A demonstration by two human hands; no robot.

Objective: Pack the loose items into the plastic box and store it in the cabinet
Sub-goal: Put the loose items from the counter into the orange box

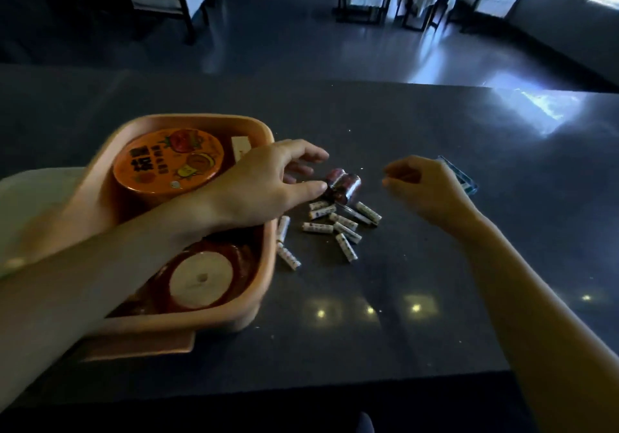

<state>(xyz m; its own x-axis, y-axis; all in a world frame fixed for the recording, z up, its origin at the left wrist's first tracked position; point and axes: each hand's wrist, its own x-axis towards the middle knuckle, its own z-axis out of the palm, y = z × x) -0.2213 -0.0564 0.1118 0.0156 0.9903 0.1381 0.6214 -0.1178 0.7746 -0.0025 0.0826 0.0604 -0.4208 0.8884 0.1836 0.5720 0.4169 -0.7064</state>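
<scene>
On the dark worktop, a peach plastic box sits near the left edge. The left hand reaches across it, fingers spread, thumb touching a dark red packet. The right hand hangs relaxed, loosely curled, just right of the packet. Small white cylinders lie scattered beside the box.

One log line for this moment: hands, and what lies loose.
left hand: reaches across plastic box, thumb at dark red cylinders | right hand: loosely curled, apparently empty | white batteries: loose on table
</scene>
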